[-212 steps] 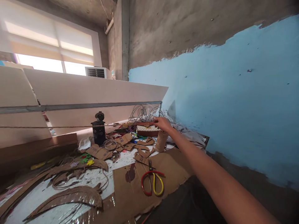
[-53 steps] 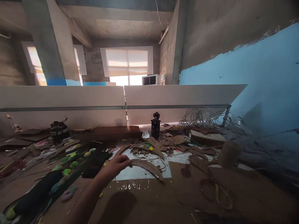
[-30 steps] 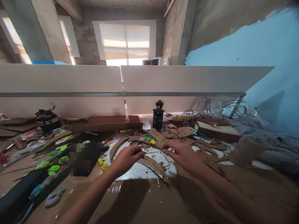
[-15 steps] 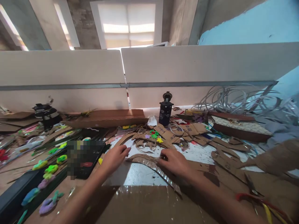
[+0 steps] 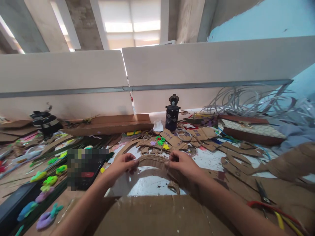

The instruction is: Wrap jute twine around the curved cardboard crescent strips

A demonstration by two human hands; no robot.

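A curved cardboard strip (image 5: 153, 163), with brown twine along its upper edge, spans the gap between my hands. My left hand (image 5: 123, 167) is closed, its fingertips pinching the strip's left end. On the other side, my right hand (image 5: 182, 166) grips the strip with bent fingers, hiding part of it. Just beyond lies a twine-wrapped cardboard arch (image 5: 147, 143) bearing small fuzzy flowers, among them a yellow flower (image 5: 166, 147) and a purple flower (image 5: 153, 143). A small cardboard piece (image 5: 173, 186) hangs or lies below my right hand; which one I cannot tell.
A large cardboard sheet (image 5: 152, 213) covers the near edge. Scissors (image 5: 264, 198) lie at right, cardboard scraps (image 5: 236, 157) behind them. A dark bottle (image 5: 172, 117) with its lid up stands at the back. At left are a phone (image 5: 90, 173) and fuzzy flowers (image 5: 50, 180).
My left hand has come to the strip's left end, from which it was apart. The strip has turned, its long right end no longer slanting toward me. The view has shifted slightly.
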